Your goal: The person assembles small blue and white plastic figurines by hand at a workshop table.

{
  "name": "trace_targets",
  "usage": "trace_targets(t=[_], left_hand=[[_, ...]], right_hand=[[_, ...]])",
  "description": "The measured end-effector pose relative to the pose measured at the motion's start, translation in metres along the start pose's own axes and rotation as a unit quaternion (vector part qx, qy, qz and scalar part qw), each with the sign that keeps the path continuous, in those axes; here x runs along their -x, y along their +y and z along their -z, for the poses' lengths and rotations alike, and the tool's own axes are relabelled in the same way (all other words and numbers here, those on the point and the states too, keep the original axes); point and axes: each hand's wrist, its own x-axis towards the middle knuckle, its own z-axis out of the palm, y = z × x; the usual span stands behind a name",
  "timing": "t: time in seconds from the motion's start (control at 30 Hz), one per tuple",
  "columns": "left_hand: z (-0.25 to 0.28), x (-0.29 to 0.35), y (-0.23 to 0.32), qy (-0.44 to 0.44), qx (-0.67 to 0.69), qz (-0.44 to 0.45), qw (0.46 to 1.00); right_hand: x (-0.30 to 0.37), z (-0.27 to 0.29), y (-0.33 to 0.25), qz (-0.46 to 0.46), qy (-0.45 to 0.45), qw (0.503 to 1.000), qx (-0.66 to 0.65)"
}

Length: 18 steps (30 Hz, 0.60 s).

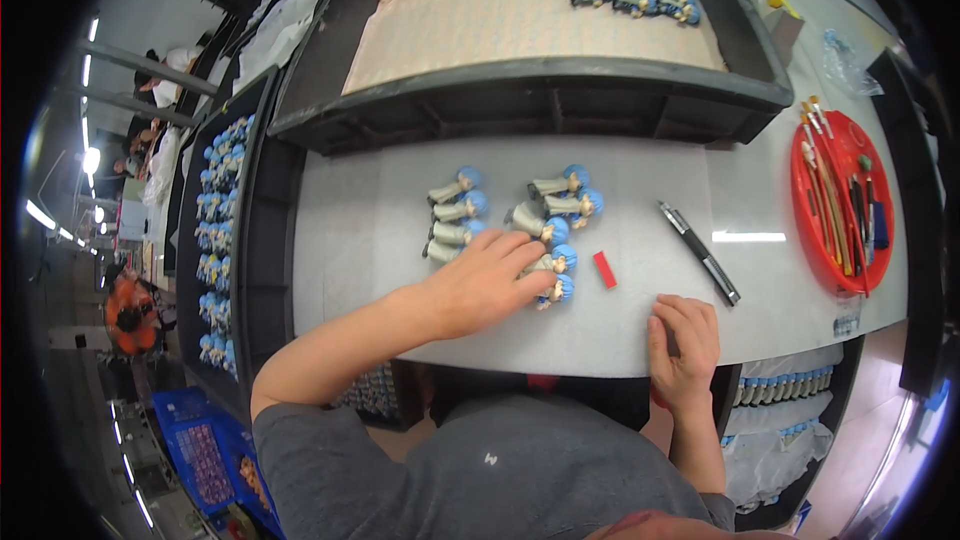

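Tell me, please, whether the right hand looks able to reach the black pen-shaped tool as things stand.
Probably yes: the right hand is at the near edge of the table, close to the black pen-shaped tool, with nothing visible between them.

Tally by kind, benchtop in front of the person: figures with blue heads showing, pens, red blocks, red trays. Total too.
Figures: 8 (heads showing; the left hand may hide more)
Pen: 1
Red block: 1
Red tray: 1
Total: 11
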Motion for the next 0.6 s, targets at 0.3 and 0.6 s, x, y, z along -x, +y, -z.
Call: trace_targets(t=[0.3,0.6], left_hand=[[0.07,-0.025,0.023,-0.173,-0.098,0.078,0.977],[0.141,-0.196,-0.137,0.032,0.12,0.117,0.985]], right_hand=[[0.0,0.0,0.001,-0.004,-0.008,1.0,-0.018],[-0.004,0.004,0.004,-0.014,-0.014,1.0,-0.016]])
